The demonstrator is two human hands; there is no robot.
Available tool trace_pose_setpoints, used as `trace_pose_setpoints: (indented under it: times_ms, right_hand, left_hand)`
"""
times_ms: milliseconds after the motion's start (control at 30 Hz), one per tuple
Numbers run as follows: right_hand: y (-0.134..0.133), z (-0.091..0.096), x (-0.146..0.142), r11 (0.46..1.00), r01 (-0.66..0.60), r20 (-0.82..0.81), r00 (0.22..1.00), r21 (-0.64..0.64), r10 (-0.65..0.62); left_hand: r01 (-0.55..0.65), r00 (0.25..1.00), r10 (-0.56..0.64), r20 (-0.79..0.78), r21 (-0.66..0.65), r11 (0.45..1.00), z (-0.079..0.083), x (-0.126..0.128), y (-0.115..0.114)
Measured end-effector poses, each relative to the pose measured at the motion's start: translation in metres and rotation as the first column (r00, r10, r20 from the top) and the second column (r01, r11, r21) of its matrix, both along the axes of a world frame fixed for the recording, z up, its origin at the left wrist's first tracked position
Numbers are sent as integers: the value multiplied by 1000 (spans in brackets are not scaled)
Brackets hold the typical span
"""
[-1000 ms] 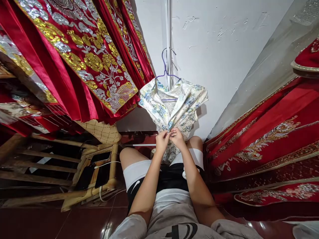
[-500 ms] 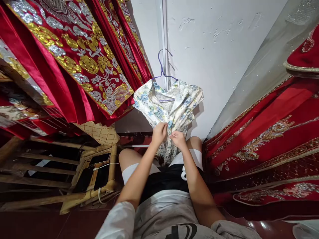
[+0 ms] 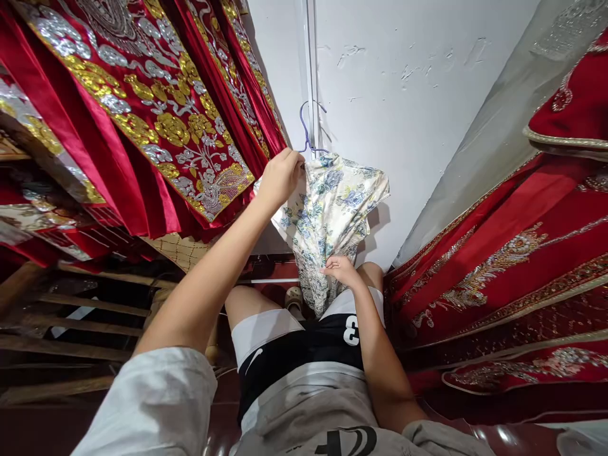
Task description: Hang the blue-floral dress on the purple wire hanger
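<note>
A white blouse (image 3: pixel 344 190) with blue and yellow flowers hangs against the wall on a purple hanger (image 3: pixel 305 123). My left hand (image 3: pixel 285 174) is closed at its left shoulder by the neckline, just below the hanger's hook, and covers part of the collar. Lower down, my right hand (image 3: pixel 341 270) pinches the blouse's front, where the cloth gathers above my knees. The neck opening is now drawn together, and the hanger's lower part is hidden under the cloth.
Red embroidered garments (image 3: pixel 171 126) hang at the left, close to my left arm. More red beaded garments (image 3: pixel 498 272) line the right side. A bamboo chair (image 3: pixel 99 326) stands at lower left. A vertical metal rail (image 3: pixel 311 69) runs up the white wall (image 3: pixel 399 63).
My left hand has moved up from the middle of the blouse's front to the shoulder near the hanger. The open neckline has closed over. My right hand stays on the front, slightly lower.
</note>
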State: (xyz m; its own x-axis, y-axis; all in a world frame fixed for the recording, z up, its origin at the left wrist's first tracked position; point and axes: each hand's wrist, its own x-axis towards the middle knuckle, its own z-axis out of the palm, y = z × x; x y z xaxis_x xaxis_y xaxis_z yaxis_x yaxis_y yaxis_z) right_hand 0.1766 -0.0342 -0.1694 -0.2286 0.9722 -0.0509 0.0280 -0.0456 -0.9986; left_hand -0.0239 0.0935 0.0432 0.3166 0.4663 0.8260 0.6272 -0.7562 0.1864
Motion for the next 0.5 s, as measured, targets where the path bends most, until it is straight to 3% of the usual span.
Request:
trace_pose_setpoints:
  times_ms: [133,233,367,500]
  right_hand:
    - [6,21,3,986,83,54,994,142,-92]
    - [31,61,-8,958,99,-28,995,270,-95]
    - [84,125,-34,934,142,-290,956,327,-44]
    - [116,159,-47,933,137,-390,921,334,4]
  left_hand:
    - [-33,997,35,-63,42,999,-15,4,-29]
    - [-33,993,40,-110,61,998,-19,7,-39]
    - [-28,990,37,-135,70,997,-20,13,-40]
    - [-7,991,14,-132,51,999,-19,16,-43]
